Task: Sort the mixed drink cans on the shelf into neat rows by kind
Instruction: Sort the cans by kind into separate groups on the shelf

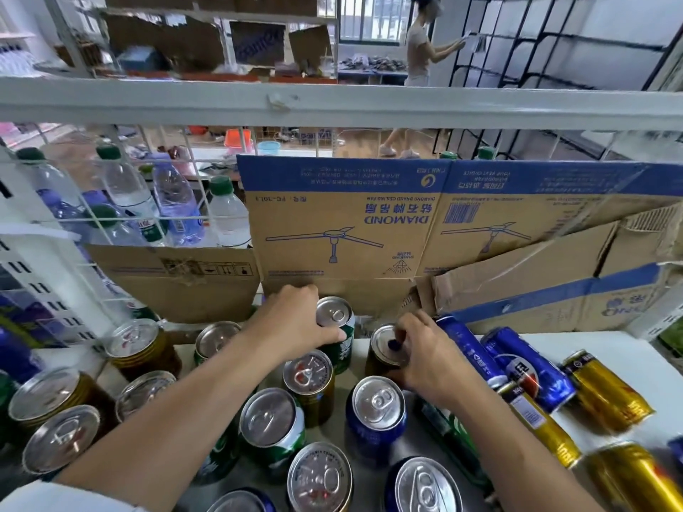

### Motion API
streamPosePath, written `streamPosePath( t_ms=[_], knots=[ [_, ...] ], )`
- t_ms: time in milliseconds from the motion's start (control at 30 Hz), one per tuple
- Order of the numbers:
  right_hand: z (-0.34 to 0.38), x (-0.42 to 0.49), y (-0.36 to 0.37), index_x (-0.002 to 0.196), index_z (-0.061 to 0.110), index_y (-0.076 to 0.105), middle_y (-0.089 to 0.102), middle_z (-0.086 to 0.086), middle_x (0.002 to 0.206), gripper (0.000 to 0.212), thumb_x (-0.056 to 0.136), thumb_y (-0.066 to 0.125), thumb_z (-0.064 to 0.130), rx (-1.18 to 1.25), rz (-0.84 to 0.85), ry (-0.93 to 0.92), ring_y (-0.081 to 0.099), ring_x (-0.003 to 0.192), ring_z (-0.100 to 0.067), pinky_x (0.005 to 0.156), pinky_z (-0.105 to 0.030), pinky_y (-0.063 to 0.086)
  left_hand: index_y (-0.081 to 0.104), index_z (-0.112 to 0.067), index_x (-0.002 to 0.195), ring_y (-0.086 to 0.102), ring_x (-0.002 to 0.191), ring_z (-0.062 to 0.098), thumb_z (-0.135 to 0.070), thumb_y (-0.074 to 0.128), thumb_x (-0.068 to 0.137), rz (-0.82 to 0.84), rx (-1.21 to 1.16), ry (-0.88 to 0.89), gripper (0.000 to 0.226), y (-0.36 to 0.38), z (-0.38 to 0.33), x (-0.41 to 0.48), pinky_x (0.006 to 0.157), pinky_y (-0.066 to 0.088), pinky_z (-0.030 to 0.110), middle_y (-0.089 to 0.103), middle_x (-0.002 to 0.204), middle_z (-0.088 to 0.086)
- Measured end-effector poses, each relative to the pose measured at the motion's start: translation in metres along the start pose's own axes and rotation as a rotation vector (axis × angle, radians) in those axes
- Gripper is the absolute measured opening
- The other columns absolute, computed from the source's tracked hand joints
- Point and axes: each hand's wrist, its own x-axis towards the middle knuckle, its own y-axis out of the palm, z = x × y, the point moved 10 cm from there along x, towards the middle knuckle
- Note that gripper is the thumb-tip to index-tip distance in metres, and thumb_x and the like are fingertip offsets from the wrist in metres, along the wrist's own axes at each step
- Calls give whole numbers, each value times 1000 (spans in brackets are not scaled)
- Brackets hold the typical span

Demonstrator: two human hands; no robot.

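Note:
My left hand grips an upright green can at the back of the white shelf, thumb across its side. My right hand curls over the top of an upright dark brown can just to the right. Upright cans crowd the front: gold-brown cans on the left, green cans and a blue can in the middle. Blue cans and gold cans lie on their sides at the right.
A cardboard sheet printed with a ceiling fan stands against the shelf's back. Water bottles stand behind a wire divider at the left. A white shelf rail crosses overhead. A person works at racks in the background.

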Motion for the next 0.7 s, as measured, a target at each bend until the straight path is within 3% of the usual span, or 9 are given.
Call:
streamPosePath(
  t_ms=[167, 300, 400, 500, 600, 700],
  knots=[
    [-18, -2, 17, 119, 30, 30, 61, -2, 108, 70, 74, 81, 19, 184, 78, 107, 59, 93, -18, 79, -29, 48, 50, -20, 99, 49, 66, 5, -57, 67, 80, -4, 0, 16, 45, 1, -3, -3, 49, 32, 25, 50, 76, -11],
    [-23, -2, 7, 112, 33, 39, 63, -2, 104, 60, 71, 81, 22, 299, -17, 111, 63, 90, -19, 74, -31, 52, 53, -18, 108, 57, 76, 14, -57, 63, 84, 6, 49, 30, 47, 2, -3, -8, 58, 43, 29, 58, 86, -5],
    [-16, -2, -15, 118, 30, 43, 61, 7, 109, 56, 75, 77, 19, 569, -97, 63, 61, 102, -19, 86, -37, 51, 53, -18, 118, 59, 82, 15, -54, 57, 89, -5, 48, 46, 47, -3, -1, -15, 66, 49, 31, 63, 95, -3],
    [-12, 0, -31, 125, 25, 29, 52, -3, 117, 63, 82, 74, 14, 835, -81, 138, 57, 104, -24, 75, -37, 54, 52, -18, 123, 60, 87, 16, -50, 55, 91, -21, 45, 59, 45, -12, -3, -24, 72, 51, 31, 65, 104, 0],
    [-6, -1, -31, 124, 20, 30, 50, -4, 111, 61, 82, 74, 19, 733, 46, 260, 59, 97, -23, 68, -32, 53, 50, -19, 124, 59, 85, 17, -48, 55, 91, -3, 32, 66, 44, -8, -4, -35, 69, 49, 31, 62, 102, -1],
    [10, -1, -30, 108, 16, 53, 55, 5, 93, 38, 79, 74, 26, 279, 128, 202, 58, 89, -17, 64, -24, 47, 36, -19, 141, 59, 107, 25, -51, 53, 91, 33, 43, 74, 62, 9, -4, -46, 84, 50, 37, 58, 124, 5]
  ],
)
